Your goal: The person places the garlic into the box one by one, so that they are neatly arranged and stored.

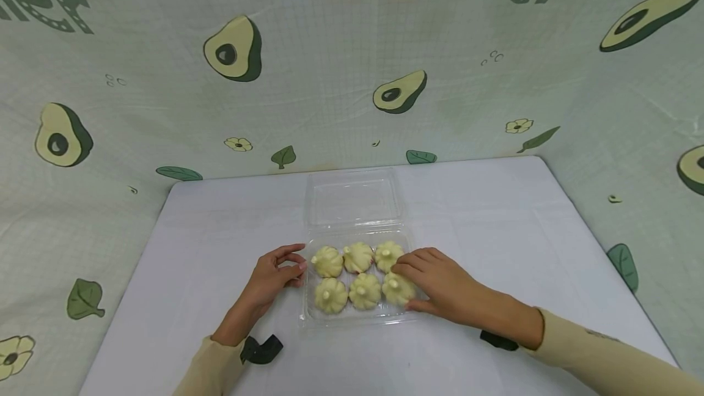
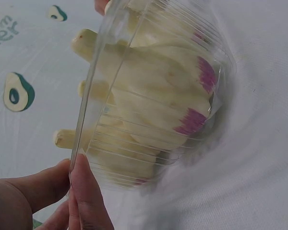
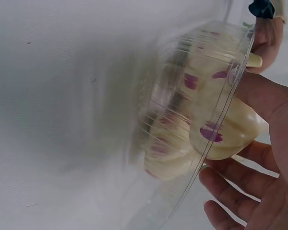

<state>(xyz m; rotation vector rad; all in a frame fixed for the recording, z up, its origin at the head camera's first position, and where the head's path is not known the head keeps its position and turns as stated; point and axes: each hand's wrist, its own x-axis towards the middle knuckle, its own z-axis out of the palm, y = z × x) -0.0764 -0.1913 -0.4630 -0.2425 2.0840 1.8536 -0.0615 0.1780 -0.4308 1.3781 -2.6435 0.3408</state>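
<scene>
A clear plastic clamshell box [image 1: 357, 324] lies open on the table with several pale garlic bulbs [image 1: 365, 291] in two rows inside, stems up. Purple patches mark their bases in both wrist views. My left hand [image 1: 271, 277] pinches the left rim between thumb and fingers, as the left wrist view shows. At the front right corner, my right hand [image 1: 442, 286] grips a garlic bulb [image 3: 230, 132], thumb on one side and fingers on the other. This bulb sits partly above the box's rim [image 3: 221, 120] in the right wrist view.
The box's clear lid [image 1: 353, 200] is folded back toward the rear of the white-covered table [image 1: 220, 225]. An avocado-print cloth [image 1: 324, 78] hangs behind and at both sides. Black straps [image 1: 261, 349] circle the wrists beside beige sleeves.
</scene>
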